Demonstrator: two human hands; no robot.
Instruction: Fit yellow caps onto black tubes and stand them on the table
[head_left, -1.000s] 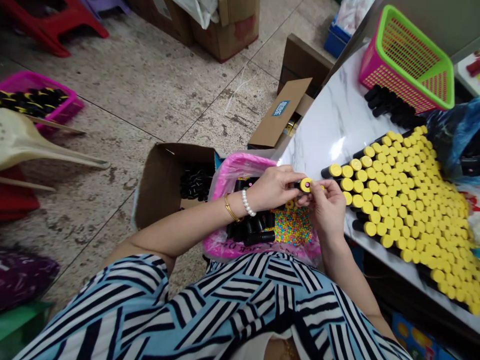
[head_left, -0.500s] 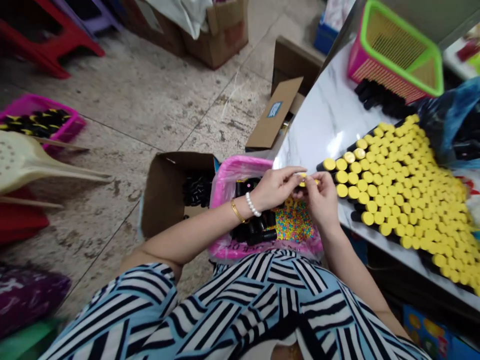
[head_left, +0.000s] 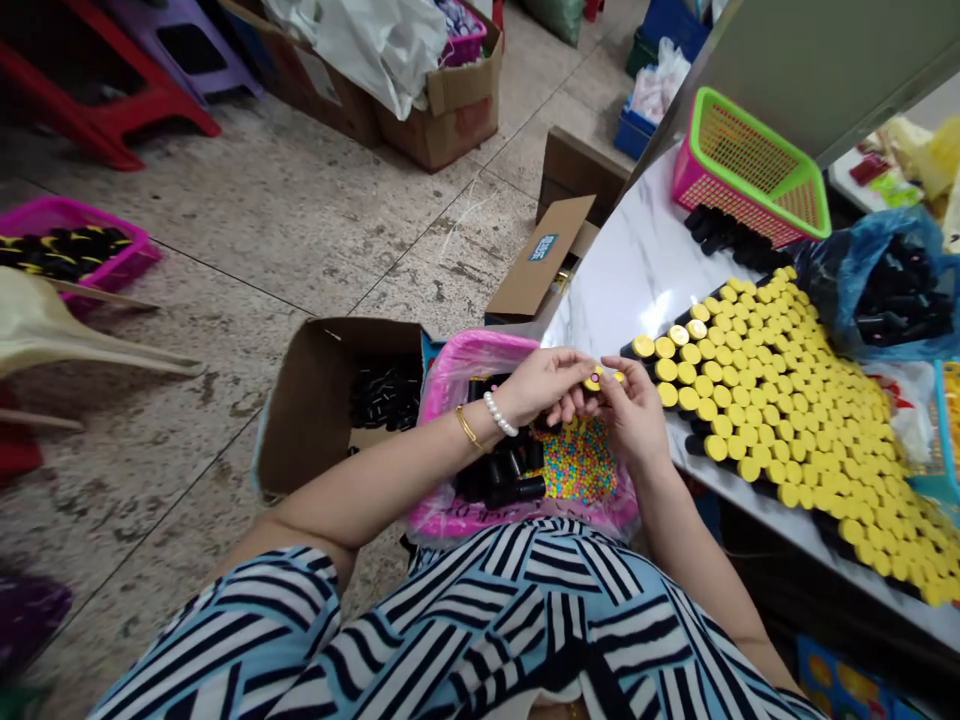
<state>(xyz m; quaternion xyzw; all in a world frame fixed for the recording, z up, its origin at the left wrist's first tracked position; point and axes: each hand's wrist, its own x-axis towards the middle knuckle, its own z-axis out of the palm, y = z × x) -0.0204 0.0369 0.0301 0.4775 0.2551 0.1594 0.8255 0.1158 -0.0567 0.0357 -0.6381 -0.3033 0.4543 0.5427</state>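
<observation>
My left hand [head_left: 536, 388], with a pearl bracelet and a gold bangle at the wrist, pinches a small yellow round piece [head_left: 594, 380] with a pink dot at its centre. Facing it, my right hand [head_left: 636, 408] has its fingertips closed at a second bit of yellow [head_left: 618, 377], mostly covered by the fingers. Both hands are over a pink basin [head_left: 442, 385] lined with clear plastic. In the basin lie black tubes [head_left: 517, 475] and many tiny coloured beads [head_left: 581, 462]. Whether the two yellow bits are one piece I cannot tell.
Rows of yellow-topped black tubes [head_left: 780, 400] cover much of the marble-look table [head_left: 592, 290] at right. Behind them stand a pink-green basket [head_left: 750, 190] and a blue bag [head_left: 832, 290]. A cardboard box [head_left: 300, 410] with black pieces adjoins the basin.
The view has shifted slightly, bringing more of the far floor and table into sight. My hands stay together over the basin; the pink-dotted yellow face now shows between the fingers.
</observation>
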